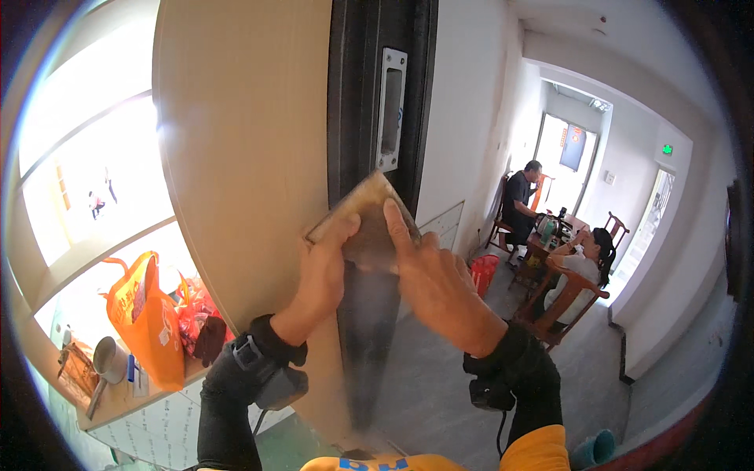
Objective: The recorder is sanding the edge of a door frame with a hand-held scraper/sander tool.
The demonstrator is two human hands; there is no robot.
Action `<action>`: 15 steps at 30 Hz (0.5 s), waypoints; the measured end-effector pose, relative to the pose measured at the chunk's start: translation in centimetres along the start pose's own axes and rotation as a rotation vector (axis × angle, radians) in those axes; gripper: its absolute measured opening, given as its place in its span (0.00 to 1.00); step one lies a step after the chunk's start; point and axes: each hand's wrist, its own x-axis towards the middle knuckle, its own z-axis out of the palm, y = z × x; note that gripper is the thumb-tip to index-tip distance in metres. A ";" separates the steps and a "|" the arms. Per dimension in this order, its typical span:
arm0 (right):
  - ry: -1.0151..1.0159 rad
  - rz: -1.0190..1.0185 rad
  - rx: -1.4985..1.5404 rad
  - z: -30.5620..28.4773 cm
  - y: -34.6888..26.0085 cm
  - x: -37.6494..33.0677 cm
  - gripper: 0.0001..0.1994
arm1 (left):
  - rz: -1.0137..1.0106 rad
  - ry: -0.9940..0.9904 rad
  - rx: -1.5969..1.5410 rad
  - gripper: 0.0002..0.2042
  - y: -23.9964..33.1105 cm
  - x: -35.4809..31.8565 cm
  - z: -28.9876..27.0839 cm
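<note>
A flat, squarish brown piece (369, 240) with a paler upper corner is held up before the dark door frame (353, 102); I cannot make out its exact kind. At its left edge my left hand (320, 263) grips it, the thumb lying on the near face. My right hand (436, 279) clasps the right side, its index finger stretched over the face toward the top. Just above the piece, a metal strike plate (392, 106) with a long slot and screws is set in the frame. Whether the piece touches the frame is unclear.
Left of the frame stands a light wooden panel (236, 141). A shelf beside it carries an orange bag (145, 322), a red plastic bag (196, 314) and a saucepan (110, 361). Right, two people sit at a wooden table with chairs (569, 302). A teal bucket (594, 449) stands low right.
</note>
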 end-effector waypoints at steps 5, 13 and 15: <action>0.048 -0.018 -0.040 -0.5 0.1 0.0 0.38 | 0.029 -0.019 0.037 0.11 0.8 -0.2 0.6; 0.017 -0.004 -0.037 -0.8 0.6 0.4 0.39 | 0.006 -0.071 0.000 0.11 1.0 0.1 1.0; 0.079 -0.014 -0.058 -0.7 0.5 0.3 0.40 | 0.016 -0.069 -0.004 0.11 0.9 0.1 1.0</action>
